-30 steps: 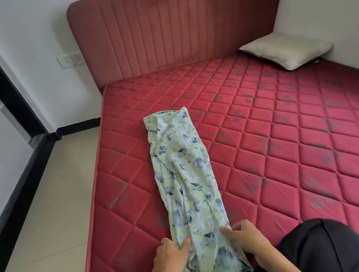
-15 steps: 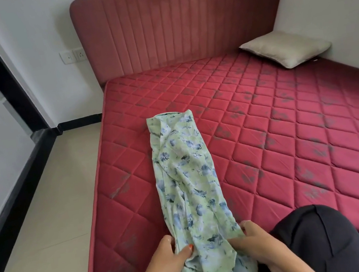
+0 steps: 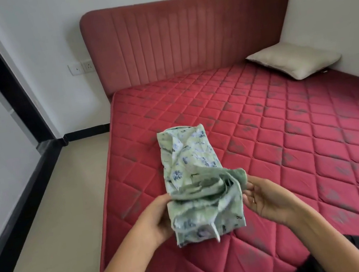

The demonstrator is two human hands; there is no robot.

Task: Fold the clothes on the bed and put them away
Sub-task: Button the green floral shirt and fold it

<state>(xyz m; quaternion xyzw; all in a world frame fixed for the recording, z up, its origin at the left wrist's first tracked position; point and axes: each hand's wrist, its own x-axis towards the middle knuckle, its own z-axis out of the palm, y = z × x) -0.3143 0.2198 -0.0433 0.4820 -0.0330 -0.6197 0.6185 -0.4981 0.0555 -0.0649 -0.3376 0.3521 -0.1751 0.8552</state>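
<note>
A light green garment with blue flowers (image 3: 189,158) lies lengthwise on the red quilted mattress (image 3: 295,152), near its left edge. Its near end (image 3: 206,205) is lifted off the mattress and doubled over towards the far end. My left hand (image 3: 157,220) grips the lifted fabric at its left side. On the right side my right hand (image 3: 265,197) holds the same raised fold, fingers partly hidden behind the cloth.
A beige pillow (image 3: 294,63) lies at the far right corner by the red padded headboard (image 3: 188,39). Pale floor (image 3: 53,228) runs along the bed's left side. A dark garment (image 3: 351,259) lies at the lower right.
Both hands have lifted the garment's near end off the mattress and carried it forward over the rest, so the long strip is now about half as long. The camera view has risen.
</note>
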